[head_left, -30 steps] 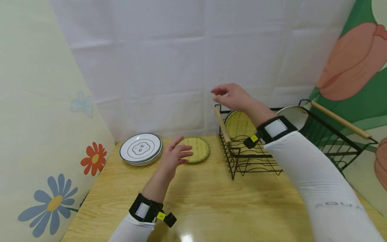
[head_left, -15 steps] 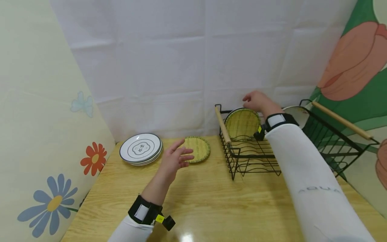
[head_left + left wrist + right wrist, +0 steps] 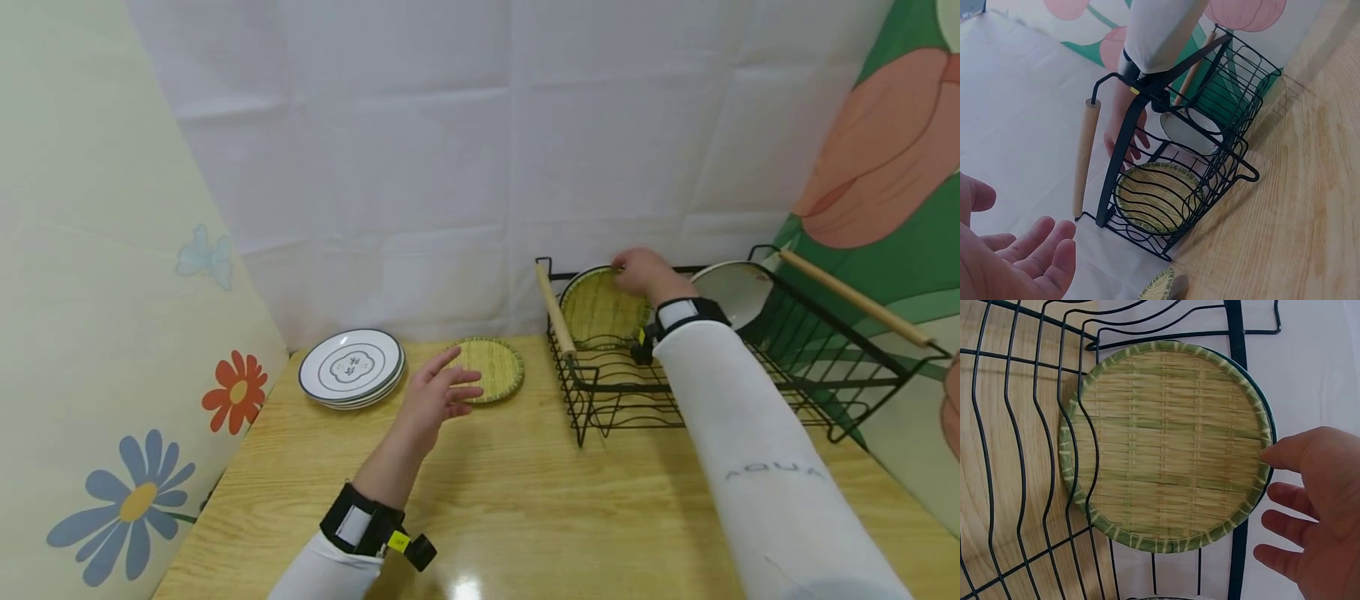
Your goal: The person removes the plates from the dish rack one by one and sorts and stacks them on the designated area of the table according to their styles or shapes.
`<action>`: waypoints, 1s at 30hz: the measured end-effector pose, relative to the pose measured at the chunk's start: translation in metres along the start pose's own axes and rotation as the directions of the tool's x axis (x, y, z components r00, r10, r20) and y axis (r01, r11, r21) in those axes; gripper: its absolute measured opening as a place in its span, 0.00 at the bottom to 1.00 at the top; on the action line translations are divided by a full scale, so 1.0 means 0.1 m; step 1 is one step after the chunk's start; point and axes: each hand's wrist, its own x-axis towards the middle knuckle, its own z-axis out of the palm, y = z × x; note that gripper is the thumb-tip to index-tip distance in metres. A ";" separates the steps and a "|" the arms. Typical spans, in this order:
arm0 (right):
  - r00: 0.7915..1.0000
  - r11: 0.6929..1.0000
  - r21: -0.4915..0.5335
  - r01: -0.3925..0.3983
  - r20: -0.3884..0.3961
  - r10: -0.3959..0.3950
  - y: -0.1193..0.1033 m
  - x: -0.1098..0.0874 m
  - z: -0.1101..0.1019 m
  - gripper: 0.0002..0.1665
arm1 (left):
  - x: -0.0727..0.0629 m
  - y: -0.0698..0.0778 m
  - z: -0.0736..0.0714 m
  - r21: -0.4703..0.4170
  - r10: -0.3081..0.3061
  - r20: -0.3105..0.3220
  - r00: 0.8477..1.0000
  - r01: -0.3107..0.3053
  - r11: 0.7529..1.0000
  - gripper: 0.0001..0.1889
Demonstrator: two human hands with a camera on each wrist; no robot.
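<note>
My right hand (image 3: 1316,506) is at the upper edge of a round woven bamboo tray (image 3: 1166,447) standing upright in the black wire dish rack (image 3: 618,387). In the right wrist view its thumb lies over the tray's green rim and appears to pinch it; the index finger is hidden. A dark-rimmed plate (image 3: 1270,419) shows just behind the tray. My left hand (image 3: 431,400), fingers spread and holding nothing, hovers over the table. Another woven tray (image 3: 495,367) lies flat beyond it, partly covered by the hand in the head view. Left of that hand sits a stack of blue-rimmed white plates (image 3: 351,367).
A white plate (image 3: 731,292) leans in the rack's right part. Wooden handles (image 3: 555,312) top the rack's two ends. The wooden table (image 3: 480,500) meets a white cloth backdrop (image 3: 390,167); flower-printed panels stand at both sides.
My right hand has moved right and then down, from above the rack's left handle to the upright woven tray's rim. The left hand has barely moved.
</note>
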 end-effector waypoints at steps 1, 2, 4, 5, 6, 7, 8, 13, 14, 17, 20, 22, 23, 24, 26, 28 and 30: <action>1.000 1.000 -0.008 0.001 -0.001 -0.001 0.00 0.00 0.01 0.29 | 0.00 0.00 0.00 -0.001 -0.002 0.001 1.000 0.002 1.000 0.26; 1.000 1.000 -0.019 0.004 -0.002 -0.004 0.00 0.00 0.03 0.29 | 0.00 0.00 0.00 -0.001 -0.005 0.001 1.000 0.005 1.000 0.26; 1.000 1.000 -0.028 0.000 -0.002 0.000 0.01 0.00 0.05 0.30 | 0.00 -0.01 0.00 -0.002 -0.008 0.002 1.000 0.008 1.000 0.26; 1.000 0.999 -0.033 -0.003 -0.005 0.003 0.02 0.00 0.06 0.30 | 0.00 -0.02 0.00 -0.002 -0.009 0.002 1.000 0.009 1.000 0.26; 1.000 0.999 -0.039 -0.004 -0.010 0.004 0.02 0.00 0.07 0.30 | 0.00 -0.03 0.00 -0.001 -0.009 0.002 1.000 0.009 1.000 0.26; 1.000 0.999 -0.041 -0.007 -0.015 0.007 0.04 0.00 0.08 0.30 | 0.00 -0.03 0.00 -0.001 -0.009 -0.001 1.000 0.009 1.000 0.26; 1.000 0.999 -0.043 -0.011 -0.017 0.010 0.04 -0.01 0.09 0.30 | 0.00 -0.04 0.00 -0.002 -0.007 -0.002 1.000 0.007 1.000 0.26; 0.999 0.999 -0.030 -0.031 -0.025 0.031 0.06 -0.02 0.12 0.30 | 0.01 -0.04 0.00 -0.002 0.006 -0.008 1.000 -0.006 1.000 0.26; 0.999 0.999 -0.033 -0.034 -0.028 0.033 0.06 -0.03 0.12 0.30 | 0.01 -0.03 0.01 -0.001 0.008 -0.006 1.000 -0.008 1.000 0.26; 0.999 0.999 -0.042 -0.035 -0.043 0.033 0.07 -0.04 0.13 0.28 | 0.01 -0.02 0.02 0.001 0.007 -0.003 1.000 -0.007 1.000 0.26; 0.998 0.997 -0.063 -0.035 -0.058 0.031 0.08 -0.05 0.13 0.24 | 0.01 -0.02 0.02 0.001 0.003 0.003 1.000 -0.003 1.000 0.26; 0.997 0.996 -0.077 -0.034 -0.065 0.029 0.08 -0.05 0.13 0.22 | 0.01 -0.01 0.02 0.001 0.000 0.007 1.000 0.000 1.000 0.26; 0.997 0.996 -0.080 -0.033 -0.066 0.028 0.09 -0.05 0.13 0.21 | 0.01 0.00 0.02 0.002 0.001 0.009 1.000 -0.001 1.000 0.26; 0.997 0.996 -0.080 -0.032 -0.066 0.027 0.09 -0.05 0.13 0.20 | 0.01 0.00 0.03 0.005 0.003 0.010 1.000 -0.003 1.000 0.27; 0.998 0.996 -0.086 -0.029 -0.063 0.024 0.11 -0.04 0.13 0.20 | 0.01 0.01 0.03 0.005 0.003 0.011 1.000 -0.003 1.000 0.27; 0.998 0.996 -0.088 -0.030 -0.058 0.025 0.11 -0.05 0.13 0.21 | 0.02 0.02 0.03 0.005 0.005 0.014 1.000 -0.005 1.000 0.26; 0.998 0.995 -0.094 -0.029 -0.052 0.024 0.12 -0.05 0.13 0.20 | 0.02 0.02 0.04 0.004 0.006 0.015 1.000 -0.006 1.000 0.26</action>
